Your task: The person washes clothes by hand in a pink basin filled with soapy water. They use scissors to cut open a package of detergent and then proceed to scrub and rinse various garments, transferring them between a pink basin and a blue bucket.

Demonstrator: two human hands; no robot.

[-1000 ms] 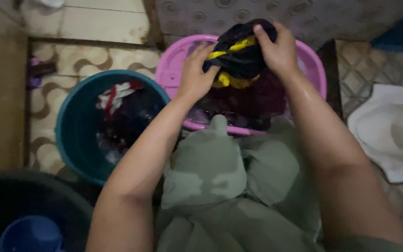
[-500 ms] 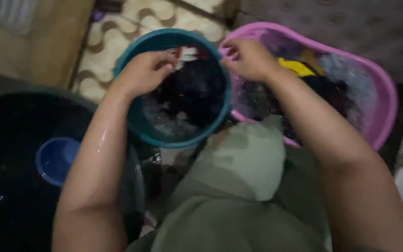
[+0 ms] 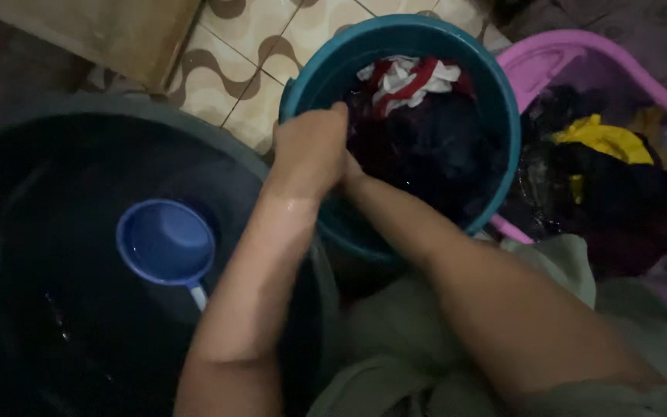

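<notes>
Head view. Both forearms reach into the teal bucket [image 3: 503, 116], which stands on the patterned tile floor [image 3: 264, 46]. The left hand [image 3: 310, 150] lies over the bucket's near rim with its back to the camera and its fingers curled downward; whether its grip is pressed on the rim, on cloth, or on nothing cannot be told. The right hand [image 3: 350, 168] is almost wholly hidden behind the left wrist, just inside the rim, so the state of its grip cannot be told either.

Inside the bucket lies the dark wet laundry [image 3: 426, 147], a soaked heap filling the lower part, with a red-and-white cloth [image 3: 407, 77] bunched at the far side, touching the wall.

Handling, as a judgement: the heap is soft and limp, heavy with water, and probably slippery; it has no stiff edge, so a gathered fistful of bunched fabric gives the surest hold, and a thin pinch would likely slide off.

To the right, just beside the bucket, a pink basin [image 3: 538, 66] holds more dark clothes and a yellow garment [image 3: 604, 139]. To the left, a large dark tub [image 3: 32, 131] of water carries a floating blue dipper [image 3: 165, 243]. The person's greenish clothing [image 3: 573, 266] fills the lower frame.
</notes>
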